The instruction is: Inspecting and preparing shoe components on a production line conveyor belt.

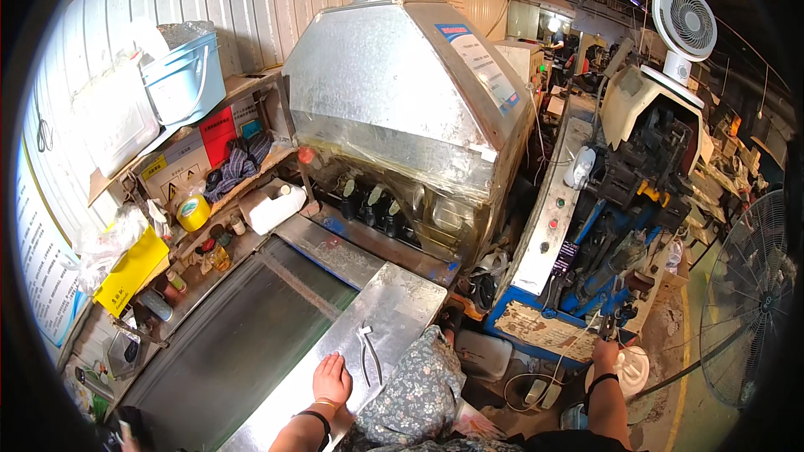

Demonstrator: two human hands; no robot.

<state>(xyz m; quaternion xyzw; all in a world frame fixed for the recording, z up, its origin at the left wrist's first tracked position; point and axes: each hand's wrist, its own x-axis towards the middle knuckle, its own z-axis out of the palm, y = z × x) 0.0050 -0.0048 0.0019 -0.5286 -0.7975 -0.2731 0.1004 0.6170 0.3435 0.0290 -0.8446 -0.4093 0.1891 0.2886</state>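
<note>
My left hand [332, 381] lies flat on the bare metal plate [400, 295] beside the conveyor belt, its fingers stretched out together. Just to its right rests a pair of metal pliers [368, 355], not touched by the hand. Reaching out to the right, my right hand [605, 355] is closed at the lower front of the blue machine [536, 331]. Something dark is at its fingertips, too small to make out. Patterned floral cloth [410, 389] covers my lap, close to the plate's edge.
The dark conveyor belt [243, 343] runs under a metal hood [394, 92]. On the left, a shelf holds a light blue bucket [184, 75], yellow tape [193, 213] and a white jug [272, 207]. A large floor fan [754, 301] stands right, near a white bucket [634, 368].
</note>
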